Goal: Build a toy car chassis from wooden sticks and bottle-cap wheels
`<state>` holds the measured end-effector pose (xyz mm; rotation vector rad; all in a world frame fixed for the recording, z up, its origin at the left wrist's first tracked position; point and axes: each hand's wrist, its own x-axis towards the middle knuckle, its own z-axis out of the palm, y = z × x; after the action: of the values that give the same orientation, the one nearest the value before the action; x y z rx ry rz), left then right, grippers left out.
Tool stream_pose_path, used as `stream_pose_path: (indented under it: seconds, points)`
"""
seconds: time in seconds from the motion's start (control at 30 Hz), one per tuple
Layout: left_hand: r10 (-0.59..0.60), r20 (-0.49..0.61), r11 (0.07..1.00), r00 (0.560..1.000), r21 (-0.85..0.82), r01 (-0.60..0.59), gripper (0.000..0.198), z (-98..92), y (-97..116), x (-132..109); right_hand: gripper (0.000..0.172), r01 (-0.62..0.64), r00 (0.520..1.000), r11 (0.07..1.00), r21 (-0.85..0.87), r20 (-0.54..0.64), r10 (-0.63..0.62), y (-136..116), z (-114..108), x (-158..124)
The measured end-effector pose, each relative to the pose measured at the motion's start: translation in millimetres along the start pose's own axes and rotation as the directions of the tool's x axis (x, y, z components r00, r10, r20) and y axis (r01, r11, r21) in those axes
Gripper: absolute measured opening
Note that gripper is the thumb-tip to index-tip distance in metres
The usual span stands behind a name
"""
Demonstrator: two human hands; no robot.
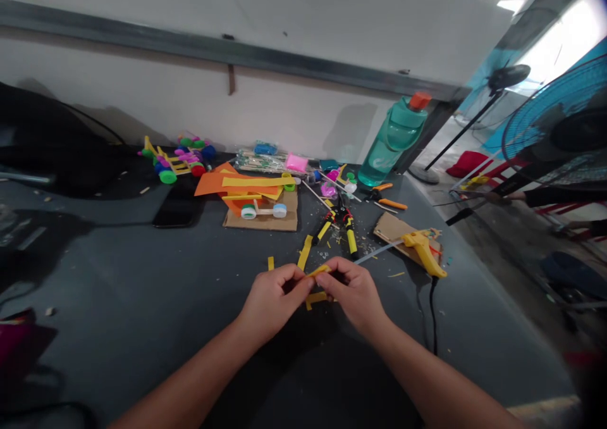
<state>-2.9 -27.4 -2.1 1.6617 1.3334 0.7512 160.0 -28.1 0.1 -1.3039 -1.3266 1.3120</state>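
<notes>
Between my fingertips, low over the middle of the dark table, is a small yellow strip (pixel 318 271). My left hand (pixel 277 293) pinches its left end, and my right hand (pixel 353 290) pinches the right end, the thumbs nearly touching. Another yellow strip (pixel 305 253) lies just beyond my hands, and a yellow piece (pixel 315 298) shows beneath them. Pliers with yellow and black handles (pixel 349 233) rest behind my right hand. A yellow glue gun (pixel 423 252) lies on a cardboard piece (pixel 391 228) to the right.
Orange paper (pixel 208 184) and bottle-cap wheels (pixel 249 211) sit on cardboard (pixel 289 220). Further left are a phone (pixel 175 211) and colourful small wheeled models (pixel 168 176). A teal bottle (pixel 391 141) stands at the back, near orange-handled cutters (pixel 393 204). A cable (pixel 432 315) runs toward the right front.
</notes>
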Motion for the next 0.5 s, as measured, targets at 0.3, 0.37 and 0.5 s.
stream_pose_path:
  seconds: [0.3,0.37,0.5]
  points:
    - [0.024,0.016,0.614,1.000,0.788,-0.027,0.035,-12.0,-11.5,10.6,0.020,0.031,0.988,0.992,0.120,-0.151,-0.013,14.4,-6.1,8.5]
    - [-0.008,0.038,0.619,0.999,0.785,-0.024,0.036,-12.7,-13.2,10.3,0.019,0.062,0.987,0.988,0.140,-0.157,-0.040,13.1,-3.3,8.5]
    - [-0.037,0.066,0.681,0.997,0.732,-0.023,0.037,-20.0,-12.2,8.2,0.018,0.146,0.981,0.983,0.110,-0.142,-0.129,5.7,3.0,7.8]
